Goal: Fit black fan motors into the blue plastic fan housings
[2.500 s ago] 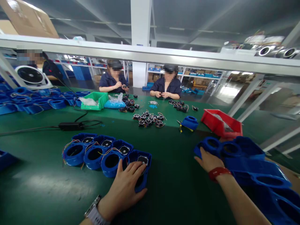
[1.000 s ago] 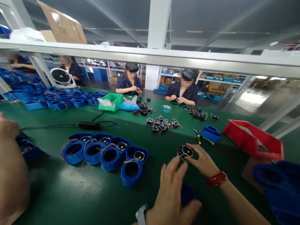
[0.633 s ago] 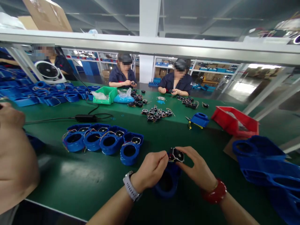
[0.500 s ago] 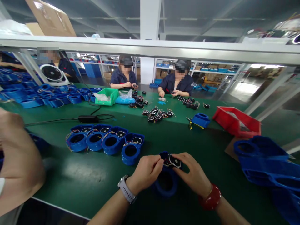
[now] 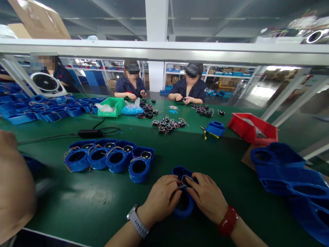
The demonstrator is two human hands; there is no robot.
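A blue plastic housing (image 5: 183, 209) with a round ring at its near end lies on the green table in front of me. In its far part sits a black motor (image 5: 185, 179) with a pale rim, partly covered by my fingers. My left hand (image 5: 164, 193) is closed on the housing's left side, its fingertips by the motor's thin wires. From the right, my right hand (image 5: 207, 192) is closed over the motor, fingers pressing on its top and side. To the left stand several similar blue housings (image 5: 138, 166) in a row, with motors and coloured wires in them.
Loose motors (image 5: 168, 125) lie mid-table. Behind are a green bin (image 5: 118, 106) and a blue bag (image 5: 132, 108). At right are yellow-handled cutters (image 5: 205, 134), a red bin (image 5: 253, 128) and stacked housings (image 5: 280, 171). A bare arm (image 5: 15, 188) is at left; two co-workers sit opposite.
The motor has gone lower into the housing. My right hand has moved from gripping its edge to pressing over it. My left fingers have opened out from a tight pinch around the housing's side.
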